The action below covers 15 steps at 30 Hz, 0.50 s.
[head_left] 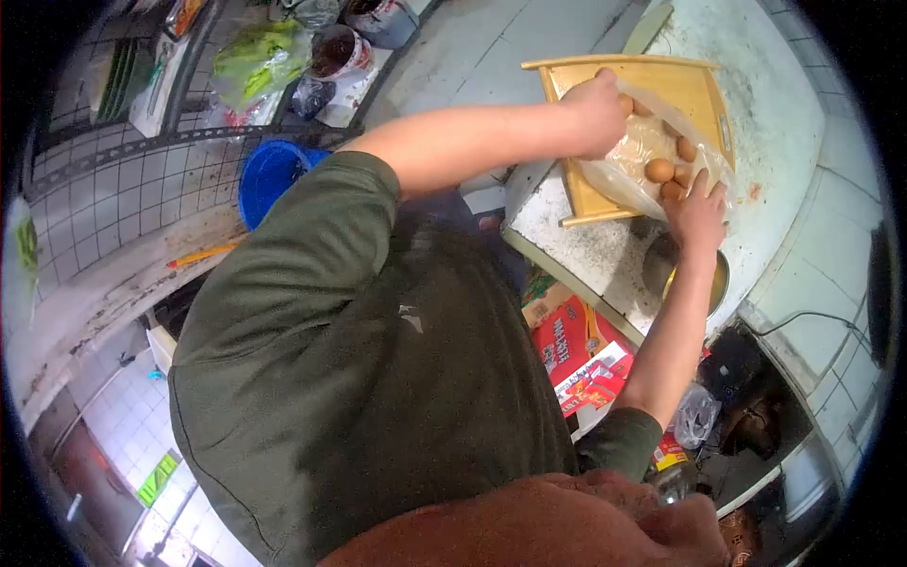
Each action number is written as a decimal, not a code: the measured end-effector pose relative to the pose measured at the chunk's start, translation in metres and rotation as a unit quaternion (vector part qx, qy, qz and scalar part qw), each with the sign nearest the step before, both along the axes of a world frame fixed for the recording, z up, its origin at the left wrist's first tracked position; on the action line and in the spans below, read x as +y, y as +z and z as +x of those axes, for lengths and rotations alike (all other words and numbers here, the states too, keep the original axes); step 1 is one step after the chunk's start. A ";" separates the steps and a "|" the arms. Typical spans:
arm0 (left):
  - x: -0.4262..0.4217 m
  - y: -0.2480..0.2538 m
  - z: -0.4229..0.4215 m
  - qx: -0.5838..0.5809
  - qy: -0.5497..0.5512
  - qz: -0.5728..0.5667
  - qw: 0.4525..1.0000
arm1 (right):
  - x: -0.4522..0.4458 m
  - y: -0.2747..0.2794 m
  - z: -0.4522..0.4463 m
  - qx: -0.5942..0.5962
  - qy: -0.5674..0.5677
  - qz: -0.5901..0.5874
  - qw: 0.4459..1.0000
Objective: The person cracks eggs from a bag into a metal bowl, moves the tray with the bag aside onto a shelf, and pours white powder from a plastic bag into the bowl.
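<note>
A clear plastic bag [631, 151] holding several brown eggs [658, 170] lies in a yellow wooden tray [642, 71] on the worktop. My left hand [600, 118] is closed on the bag's rim at its left end. At the opposite end, the fingers of my right hand [697, 208] curl over the bag's edge, right beside the eggs. My right fingertips hide part of an egg there. A round metal bowl [720, 282] sits below my right forearm, partly covered by it.
The tray rests on a stained white worktop [779, 104]. Beneath the worktop are a red printed box [564, 340] and a clear plastic bundle [697, 416]. A blue bucket [269, 180] stands behind my left arm, near a shelf with bagged green vegetables [260, 61] and tubs [340, 54].
</note>
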<state>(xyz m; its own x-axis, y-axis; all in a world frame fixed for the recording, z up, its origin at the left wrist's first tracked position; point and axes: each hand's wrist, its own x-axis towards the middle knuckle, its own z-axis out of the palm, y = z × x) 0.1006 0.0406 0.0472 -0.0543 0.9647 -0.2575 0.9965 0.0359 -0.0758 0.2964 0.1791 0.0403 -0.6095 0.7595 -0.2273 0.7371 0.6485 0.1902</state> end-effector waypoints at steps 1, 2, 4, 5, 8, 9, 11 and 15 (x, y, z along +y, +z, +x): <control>0.001 0.004 -0.003 0.003 -0.019 0.010 1.000 | -0.001 0.006 -0.003 -0.012 0.012 0.025 1.000; -0.001 0.009 -0.004 0.005 -0.037 0.020 0.999 | 0.006 0.007 -0.004 -0.062 -0.008 -0.007 0.998; -0.007 0.022 -0.007 -0.007 -0.067 0.041 0.997 | 0.013 0.012 -0.001 -0.098 -0.009 -0.014 0.995; -0.009 0.032 -0.010 -0.019 -0.080 0.053 0.995 | 0.014 0.018 0.000 -0.117 -0.009 -0.017 0.993; -0.015 0.032 -0.017 -0.035 -0.104 0.117 0.987 | 0.013 0.043 -0.011 -0.170 -0.011 -0.012 0.985; -0.016 0.030 -0.020 -0.035 -0.109 0.141 0.983 | 0.015 0.045 -0.011 -0.189 -0.005 -0.003 0.982; -0.020 0.027 -0.025 -0.036 -0.123 0.169 0.977 | 0.015 0.047 -0.011 -0.213 0.011 0.035 0.976; -0.027 0.023 -0.037 -0.028 -0.149 0.249 0.957 | 0.007 0.063 -0.033 -0.201 -0.011 0.016 0.979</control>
